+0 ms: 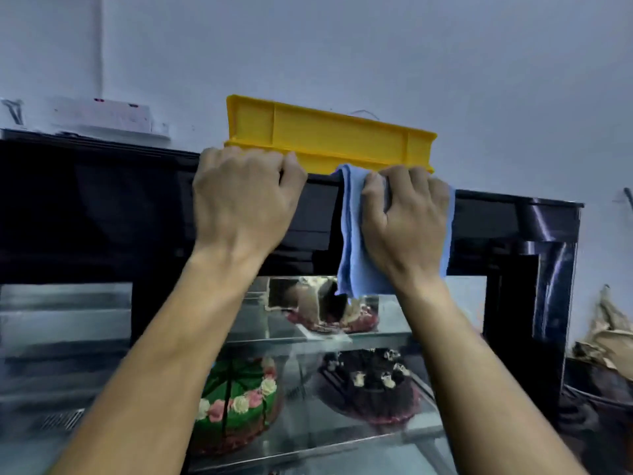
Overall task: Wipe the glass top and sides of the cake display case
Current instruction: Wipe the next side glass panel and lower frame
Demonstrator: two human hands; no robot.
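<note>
My left hand (245,197) curls over the case (85,207) top edge beside a yellow tray (329,138); my right hand (407,214) grips a blue cloth (356,255) there.

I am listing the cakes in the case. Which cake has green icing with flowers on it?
The green cake, on the lower shelf at the left below the left hand. The cake beside it is dark chocolate, and the upper cake is not green.
</note>
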